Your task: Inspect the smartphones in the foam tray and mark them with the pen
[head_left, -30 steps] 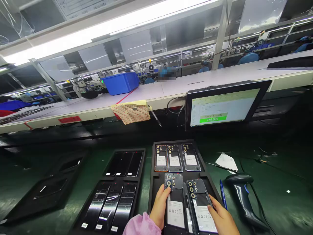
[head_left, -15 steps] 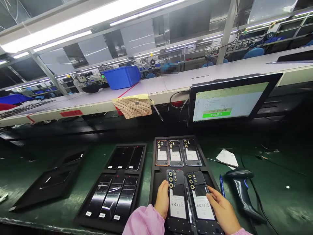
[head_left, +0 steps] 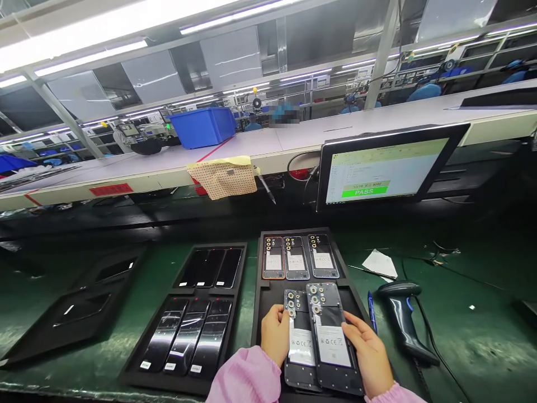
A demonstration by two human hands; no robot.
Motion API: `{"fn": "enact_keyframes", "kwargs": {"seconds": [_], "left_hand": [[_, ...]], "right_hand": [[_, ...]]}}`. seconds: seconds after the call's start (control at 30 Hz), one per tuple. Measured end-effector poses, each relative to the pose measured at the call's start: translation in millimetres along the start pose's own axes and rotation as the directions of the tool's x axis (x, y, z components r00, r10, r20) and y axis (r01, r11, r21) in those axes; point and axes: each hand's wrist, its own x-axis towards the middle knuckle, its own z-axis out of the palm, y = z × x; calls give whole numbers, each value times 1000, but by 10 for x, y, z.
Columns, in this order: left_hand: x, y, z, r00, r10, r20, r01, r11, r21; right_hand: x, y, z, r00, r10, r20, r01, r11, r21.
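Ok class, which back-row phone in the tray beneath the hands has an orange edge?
The leftmost phone; the middle phone and right phone have pale bluish edges.

The right phone (head_left: 334, 338) has shifted leftward, its edge now apparently overlapping the left phone (head_left: 301, 342).

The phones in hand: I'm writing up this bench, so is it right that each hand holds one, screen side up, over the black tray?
Not screen side up: the head view shows both camera side up. The left hand does hold one phone and the right hand another phone, over the black tray.
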Motion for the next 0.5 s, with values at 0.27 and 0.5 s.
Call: {"fn": "enact_keyframes", "kwargs": {"seconds": [0.27, 0.5], "left_hand": [[-369, 109, -103, 994, 49, 96, -54, 997, 58], [-558, -49, -37, 937, -304, 170, 348, 844, -407]], "right_hand": [[-4, 350, 295, 999, -48, 26, 51, 990, -128], [-39, 414, 207, 995, -82, -65, 65, 971, -229]]}}
